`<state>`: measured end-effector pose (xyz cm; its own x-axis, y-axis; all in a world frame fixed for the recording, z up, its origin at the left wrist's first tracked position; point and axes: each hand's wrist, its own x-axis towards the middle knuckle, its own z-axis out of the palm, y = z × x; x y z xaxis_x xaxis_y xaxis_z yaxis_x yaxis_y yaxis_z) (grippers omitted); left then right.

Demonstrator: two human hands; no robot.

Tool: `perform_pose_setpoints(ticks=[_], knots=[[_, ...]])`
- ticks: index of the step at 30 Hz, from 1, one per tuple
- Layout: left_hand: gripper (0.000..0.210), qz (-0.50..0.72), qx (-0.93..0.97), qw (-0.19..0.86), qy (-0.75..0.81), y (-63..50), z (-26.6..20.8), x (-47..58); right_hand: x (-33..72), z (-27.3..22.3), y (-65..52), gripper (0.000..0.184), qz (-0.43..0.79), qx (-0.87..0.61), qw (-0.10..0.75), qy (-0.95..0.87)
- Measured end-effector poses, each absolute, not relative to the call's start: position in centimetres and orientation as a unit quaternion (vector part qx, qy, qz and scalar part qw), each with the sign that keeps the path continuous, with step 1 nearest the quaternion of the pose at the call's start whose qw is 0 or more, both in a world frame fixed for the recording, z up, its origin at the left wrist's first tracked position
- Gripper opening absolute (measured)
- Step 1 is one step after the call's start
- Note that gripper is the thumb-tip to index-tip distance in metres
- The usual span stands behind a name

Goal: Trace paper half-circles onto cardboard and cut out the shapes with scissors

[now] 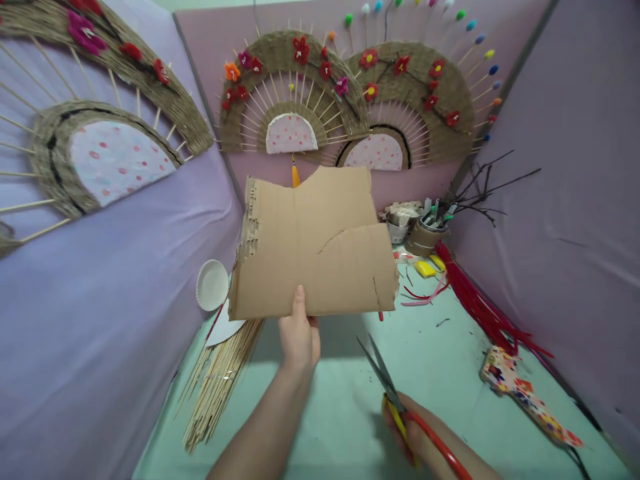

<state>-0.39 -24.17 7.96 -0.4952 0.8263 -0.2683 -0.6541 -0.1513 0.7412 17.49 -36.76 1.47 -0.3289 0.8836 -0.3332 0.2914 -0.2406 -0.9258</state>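
My left hand (299,337) pinches the lower edge of a brown cardboard piece (310,247), thumb on the near face and fingers behind it. The cardboard is held up above the table, its top edge cut in a curve and its left side torn to show the corrugation. Short dark lines are drawn on its right half. Lower right, my right hand (407,427) grips a pair of scissors (393,393) with red and yellow handles. The blades are parted, point up and left, and do not touch the cardboard.
Bamboo sticks (223,387) and a white bowl (212,285) are at left. Toward the right lie red pipe cleaners (470,300), a flower-patterned glue gun (525,393), and a brown pot (425,239) of pens near dark twigs (483,187). Woven fans (300,50) hang on the walls.
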Motion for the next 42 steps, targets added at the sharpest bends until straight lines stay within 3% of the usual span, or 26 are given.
perform_pose_setpoints(ticks=[8,17,25,32,42], knots=[[0.026,0.784,0.089,0.486,0.376,-25.9,7.6,3.2,13.0,3.0,-34.3,0.054,0.542,-0.482,0.31,-0.615],[0.023,0.764,0.093,0.482,0.419,-26.5,6.3,3.7,12.3,3.1,-33.1,0.061,0.533,-0.469,0.352,-0.61],[0.017,0.741,0.108,0.474,0.462,-26.5,5.9,4.0,12.5,3.2,-33.1,0.062,0.536,-0.486,0.34,-0.601],[0.018,0.67,0.123,0.461,0.568,-27.3,7.1,4.3,12.1,3.5,-33.0,0.049,0.514,-0.53,0.355,-0.574],[0.028,0.698,0.137,0.473,0.521,-27.0,5.4,4.6,12.0,4.6,-32.5,0.043,0.488,-0.604,0.362,-0.516]])
